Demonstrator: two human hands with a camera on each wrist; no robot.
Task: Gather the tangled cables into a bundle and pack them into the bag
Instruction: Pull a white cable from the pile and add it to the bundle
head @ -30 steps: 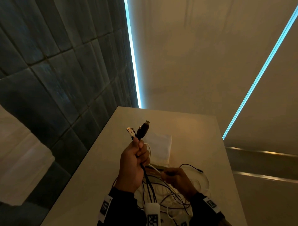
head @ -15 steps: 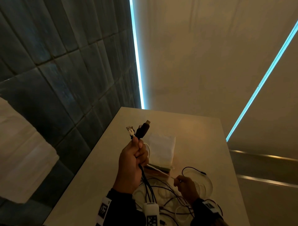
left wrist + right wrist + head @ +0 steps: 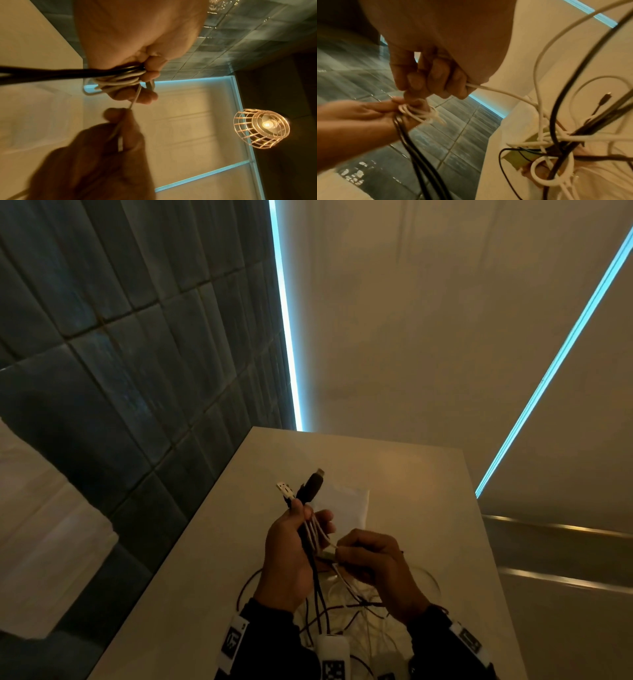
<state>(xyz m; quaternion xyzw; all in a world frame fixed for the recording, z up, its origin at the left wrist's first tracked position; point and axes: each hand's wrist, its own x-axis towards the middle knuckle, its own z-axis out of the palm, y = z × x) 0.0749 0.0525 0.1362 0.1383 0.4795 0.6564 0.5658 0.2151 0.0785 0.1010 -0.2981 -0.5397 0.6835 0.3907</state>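
- No word, brand or number can be read in any view.
- The left wrist band [image 3: 234, 640] carries a black-and-white square marker; its pattern looks like a coded tag, perhaps with a digit-like figure, too small and dim to tell.
- The right wrist band [image 3: 468, 642] bears a similar marker, tilted and unreadable.
- A white block [image 3: 333, 657] at the bottom edge of the head view shows a black-and-white square code, no letters.
- Both wrist views show no print.
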